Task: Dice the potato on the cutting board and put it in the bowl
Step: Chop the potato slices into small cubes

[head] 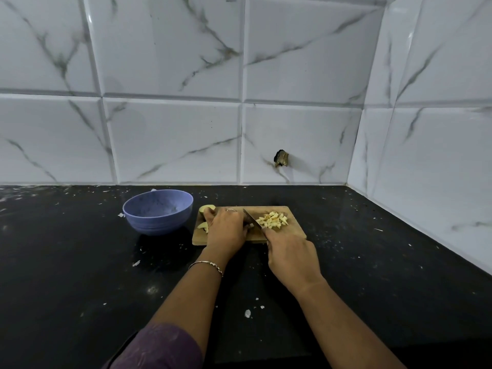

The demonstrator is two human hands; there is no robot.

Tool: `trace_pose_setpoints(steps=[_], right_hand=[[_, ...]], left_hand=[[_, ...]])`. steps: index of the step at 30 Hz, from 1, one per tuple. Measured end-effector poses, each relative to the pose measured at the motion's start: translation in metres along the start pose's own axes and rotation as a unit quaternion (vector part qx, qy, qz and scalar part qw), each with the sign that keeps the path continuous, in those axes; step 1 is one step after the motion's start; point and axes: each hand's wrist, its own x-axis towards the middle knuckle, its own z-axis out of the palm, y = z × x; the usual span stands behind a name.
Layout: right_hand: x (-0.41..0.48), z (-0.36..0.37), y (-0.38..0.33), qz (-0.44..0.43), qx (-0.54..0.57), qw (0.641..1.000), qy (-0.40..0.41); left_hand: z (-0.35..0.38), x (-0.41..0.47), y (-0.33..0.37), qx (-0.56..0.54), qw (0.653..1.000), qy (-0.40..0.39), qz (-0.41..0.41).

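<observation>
Head view, centre of frame. Palm down on the cutting board (295, 234): left hand (226, 230), fingers curled over a potato (207, 209) piece at the board's left end. Held part mostly hidden beneath the hand. Lower right of it: right hand (291, 258), clenched round the handle of the knife (251, 221). Blade angled toward upper left, lying just beside the left knuckles. Right of the blade, heaped on the board: diced potato (273, 221). Left of the board, near but apart: blue bowl (158, 211). On the left wrist: bracelet (206, 265). Lower left: purple sleeve (159, 347). Underneath: black counter (80, 262), white-speckled. Across the upper frame: marbled tile wall (173, 75).
</observation>
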Motion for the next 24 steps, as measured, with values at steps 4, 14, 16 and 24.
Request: trace_pose_setpoints(steps=[4,14,16,24], right_hand=[[-0.001,-0.001,0.002,0.013,0.022,0.999,0.028],[-0.003,-0.002,-0.001,0.008,0.076,0.997,0.025],[-0.002,-0.001,-0.001,0.009,0.077,0.997,0.015],[-0.002,0.000,-0.002,-0.005,0.022,1.000,0.014]], left_hand=[[0.000,0.001,0.000,-0.027,1.000,0.002,-0.008],[-0.010,-0.005,0.006,-0.024,0.999,0.022,-0.043],[-0.009,-0.006,0.007,-0.019,0.998,0.022,-0.049],[-0.010,-0.008,0.008,-0.028,0.997,0.038,-0.055]])
